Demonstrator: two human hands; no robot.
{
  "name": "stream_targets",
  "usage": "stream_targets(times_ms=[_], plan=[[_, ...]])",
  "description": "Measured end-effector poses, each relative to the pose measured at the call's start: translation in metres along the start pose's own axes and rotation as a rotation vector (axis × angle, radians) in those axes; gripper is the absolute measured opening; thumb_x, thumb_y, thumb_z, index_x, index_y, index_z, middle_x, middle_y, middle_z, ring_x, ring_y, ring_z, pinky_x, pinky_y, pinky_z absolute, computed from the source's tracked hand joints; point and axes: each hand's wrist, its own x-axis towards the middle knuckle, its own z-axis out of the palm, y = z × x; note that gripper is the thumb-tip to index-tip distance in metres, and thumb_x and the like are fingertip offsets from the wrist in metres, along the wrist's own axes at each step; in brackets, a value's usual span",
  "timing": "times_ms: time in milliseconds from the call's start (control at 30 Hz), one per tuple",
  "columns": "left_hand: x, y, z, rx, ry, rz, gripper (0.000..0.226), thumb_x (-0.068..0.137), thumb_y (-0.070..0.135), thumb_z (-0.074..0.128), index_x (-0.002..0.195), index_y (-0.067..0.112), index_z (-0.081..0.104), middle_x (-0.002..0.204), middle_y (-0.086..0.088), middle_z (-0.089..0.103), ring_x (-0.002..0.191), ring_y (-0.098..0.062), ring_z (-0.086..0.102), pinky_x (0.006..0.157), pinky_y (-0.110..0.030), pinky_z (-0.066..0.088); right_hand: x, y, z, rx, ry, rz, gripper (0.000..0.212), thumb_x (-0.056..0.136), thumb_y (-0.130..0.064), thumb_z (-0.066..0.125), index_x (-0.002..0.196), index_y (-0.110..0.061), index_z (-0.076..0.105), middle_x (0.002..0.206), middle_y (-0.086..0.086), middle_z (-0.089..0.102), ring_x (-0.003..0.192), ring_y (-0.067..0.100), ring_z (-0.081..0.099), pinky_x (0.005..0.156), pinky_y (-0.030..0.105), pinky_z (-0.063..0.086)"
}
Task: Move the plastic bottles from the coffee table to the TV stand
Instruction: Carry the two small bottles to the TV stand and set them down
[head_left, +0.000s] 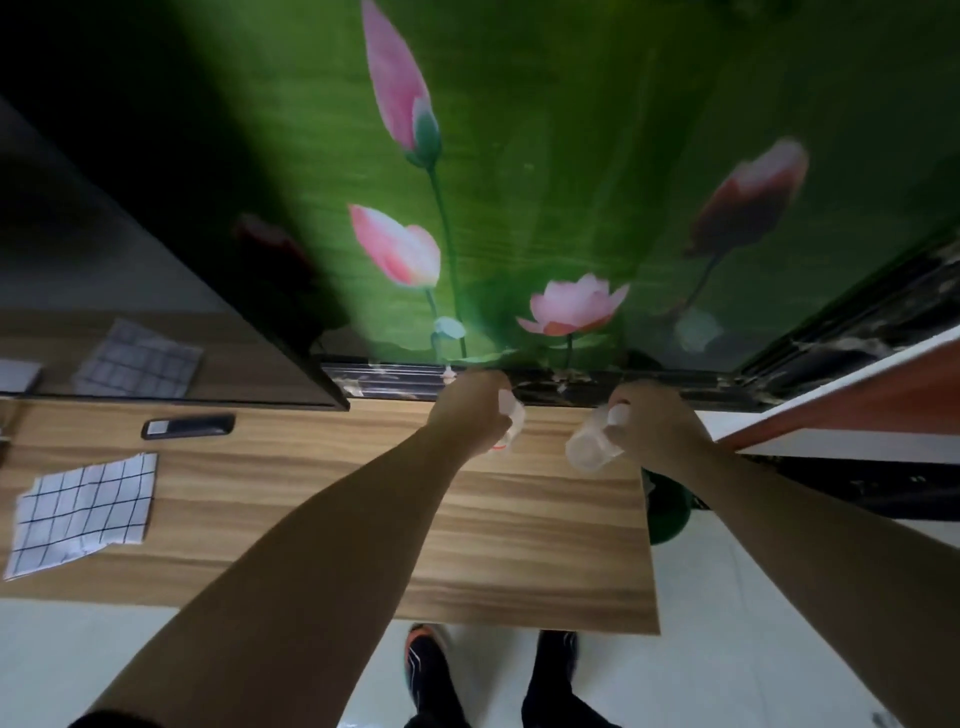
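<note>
I stand at the wooden TV stand (519, 519), both arms stretched over its far right end. My left hand (470, 410) is closed around a clear plastic bottle (511, 423), most of it hidden by my fingers, a bit of red label showing below. My right hand (654, 423) grips a second clear plastic bottle (592, 444) near its white cap, its body tilted towards the left above the stand's right end. Whether either bottle touches the top I cannot tell. The coffee table is out of view.
A dark TV screen (156, 260) stands on the left of the stand. Before it lie a black remote (188, 427) and a checked cloth (83, 514). A green lotus mural (519, 182) covers the wall behind. A green object (667, 512) sits on the floor beside the stand's right edge.
</note>
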Motion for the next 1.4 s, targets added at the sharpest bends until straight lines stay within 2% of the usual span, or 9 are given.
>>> stream_targets(times_ms=[100,233,433,600,800,1000,1133,1267,1400], plan=[[0.027,-0.007,0.028,-0.025,0.026,-0.042,0.036,0.082,0.008,0.067,0.117,0.014,0.064,0.121,-0.008,0.062,0.113,-0.027,0.056,0.089,-0.031,0.045,0.034,0.013,0.027,-0.008,0.006,-0.007,0.022,0.079,-0.02,0.066,0.099,-0.017,0.061,0.107,0.007,0.063,0.097,0.025,0.058,0.081,0.033,0.048],[0.047,-0.019,0.058,-0.036,0.045,-0.084,0.037,0.082,0.015,0.07,0.119,0.014,0.063,0.121,-0.01,0.063,0.111,-0.027,0.057,0.087,-0.029,0.043,0.061,0.024,0.057,0.042,0.031,-0.019,0.023,0.08,-0.018,0.067,0.102,-0.015,0.061,0.108,0.009,0.062,0.099,0.026,0.058,0.076,0.03,0.043],[0.061,-0.031,0.087,-0.047,0.062,-0.097,0.037,0.083,0.019,0.071,0.119,0.015,0.063,0.119,-0.01,0.064,0.107,-0.025,0.058,0.08,-0.026,0.039,0.081,0.029,0.085,0.002,-0.004,-0.047,0.029,0.082,-0.017,0.064,0.11,-0.013,0.062,0.113,0.013,0.061,0.101,0.029,0.059,0.085,0.035,0.05],[0.062,-0.041,0.103,-0.054,0.062,-0.103,0.037,0.083,0.015,0.07,0.12,0.015,0.063,0.12,-0.008,0.065,0.106,-0.025,0.06,0.082,-0.026,0.041,0.087,0.036,0.098,-0.029,-0.013,-0.035,0.031,0.084,-0.017,0.062,0.115,-0.013,0.06,0.116,0.013,0.061,0.103,0.029,0.06,0.081,0.033,0.046],[0.063,-0.053,0.115,-0.052,0.041,-0.116,0.04,0.083,0.017,0.072,0.122,0.013,0.062,0.124,-0.009,0.062,0.112,-0.024,0.057,0.092,-0.03,0.044,0.093,0.037,0.101,-0.044,-0.032,-0.066,0.028,0.085,-0.019,0.061,0.112,-0.013,0.06,0.115,0.012,0.06,0.104,0.028,0.057,0.083,0.033,0.045],[0.068,-0.055,0.118,-0.053,0.066,-0.109,0.041,0.084,0.017,0.07,0.124,0.014,0.062,0.125,-0.01,0.063,0.113,-0.026,0.058,0.093,-0.031,0.044,0.094,0.033,0.1,-0.036,-0.038,-0.065,0.029,0.083,-0.017,0.064,0.111,-0.012,0.061,0.114,0.013,0.062,0.104,0.03,0.058,0.085,0.036,0.049],[0.072,-0.056,0.118,-0.06,0.08,-0.116,0.04,0.085,0.017,0.069,0.124,0.014,0.062,0.123,-0.008,0.064,0.11,-0.025,0.059,0.087,-0.03,0.045,0.094,0.031,0.101,-0.012,-0.018,-0.059,0.029,0.083,-0.016,0.064,0.111,-0.012,0.061,0.114,0.013,0.062,0.104,0.03,0.058,0.085,0.035,0.049],[0.073,-0.055,0.117,-0.065,0.058,-0.114,0.044,0.087,0.018,0.067,0.13,0.014,0.057,0.127,-0.009,0.061,0.114,-0.026,0.057,0.093,-0.034,0.045,0.093,0.03,0.104,0.008,-0.021,-0.055,0.03,0.083,-0.017,0.065,0.112,-0.013,0.06,0.116,0.013,0.06,0.106,0.03,0.058,0.084,0.034,0.047],[0.07,-0.055,0.113,-0.063,0.012,-0.094,0.054,0.087,0.013,0.064,0.138,0.015,0.049,0.132,-0.009,0.057,0.119,-0.026,0.054,0.095,-0.032,0.044,0.089,0.03,0.104,-0.004,-0.019,-0.059,0.032,0.084,-0.018,0.065,0.115,-0.014,0.06,0.118,0.012,0.06,0.106,0.029,0.058,0.086,0.035,0.048]])
